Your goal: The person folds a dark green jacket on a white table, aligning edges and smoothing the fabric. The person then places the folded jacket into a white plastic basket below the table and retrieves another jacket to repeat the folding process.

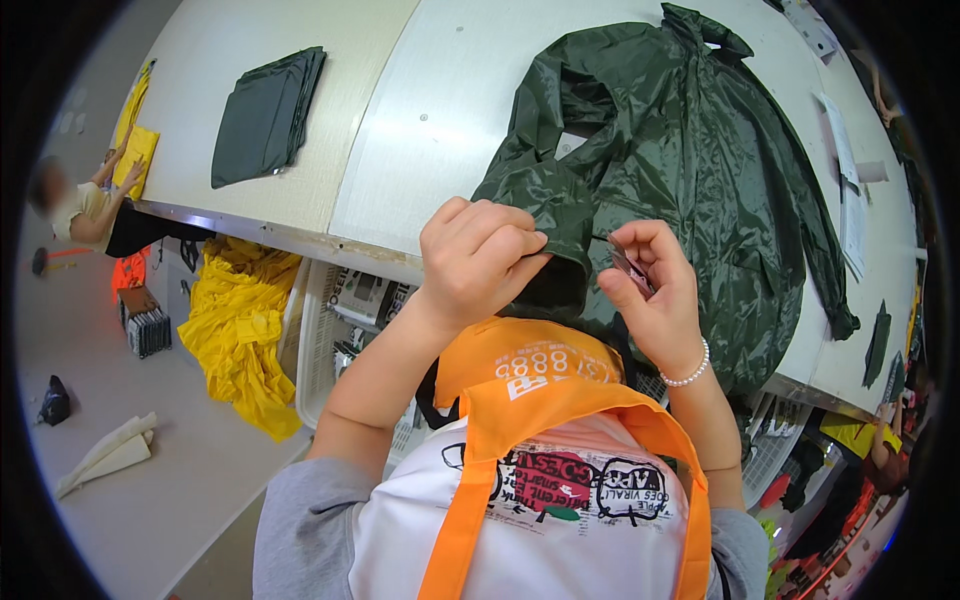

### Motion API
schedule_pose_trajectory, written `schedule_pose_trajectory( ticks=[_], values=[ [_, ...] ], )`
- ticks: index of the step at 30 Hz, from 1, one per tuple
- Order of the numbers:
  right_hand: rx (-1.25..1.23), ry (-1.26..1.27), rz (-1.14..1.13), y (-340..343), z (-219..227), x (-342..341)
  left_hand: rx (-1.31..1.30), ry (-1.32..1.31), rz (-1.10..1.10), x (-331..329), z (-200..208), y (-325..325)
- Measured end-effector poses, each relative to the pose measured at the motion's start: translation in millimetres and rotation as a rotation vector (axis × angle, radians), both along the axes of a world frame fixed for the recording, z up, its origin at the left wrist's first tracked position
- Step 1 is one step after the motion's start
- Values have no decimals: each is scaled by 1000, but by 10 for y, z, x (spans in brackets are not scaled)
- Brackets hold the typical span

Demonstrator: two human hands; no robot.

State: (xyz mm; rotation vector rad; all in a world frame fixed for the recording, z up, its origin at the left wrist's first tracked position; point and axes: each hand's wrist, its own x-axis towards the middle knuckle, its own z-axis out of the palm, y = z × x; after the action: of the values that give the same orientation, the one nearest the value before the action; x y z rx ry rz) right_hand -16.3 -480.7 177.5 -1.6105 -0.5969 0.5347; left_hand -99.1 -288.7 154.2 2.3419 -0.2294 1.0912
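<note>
A shiny dark green rain jacket [700, 190] lies spread on the white table, collar toward the far side. My left hand [480, 255] is closed on the cuff of one of its sleeves [560, 215], whose dark opening faces me at the table's near edge. Just right of that cuff, my right hand [655, 285] is closed around a small dark metallic tool [630, 268]. Fingers cover most of the tool, so its exact kind is hidden. The jacket's other sleeve [810, 240] stretches out along the right side.
Folded dark green garments [268, 118] are stacked on the table [400, 165] at left. Below its edge, yellow fabric [240, 330] spills beside a white crate [316, 320] of packaged items. Papers [845, 185] lie at far right. Another person [95, 205] handles yellow fabric at far left.
</note>
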Motion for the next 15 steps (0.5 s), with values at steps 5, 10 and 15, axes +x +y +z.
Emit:
schedule_pose_trajectory(
  ticks=[5, 10, 15],
  values=[
    [-137, -211, 19, 77, 70, -59, 17, 20, -12, -23, -34, -42],
    [-34, -391, 58, 131, 32, -173, 49, 91, 63, 88, -22, -79],
    [-52, -228, 183, 228, -48, -259, -105, 60, 29, 32, -270, 13]
  ],
)
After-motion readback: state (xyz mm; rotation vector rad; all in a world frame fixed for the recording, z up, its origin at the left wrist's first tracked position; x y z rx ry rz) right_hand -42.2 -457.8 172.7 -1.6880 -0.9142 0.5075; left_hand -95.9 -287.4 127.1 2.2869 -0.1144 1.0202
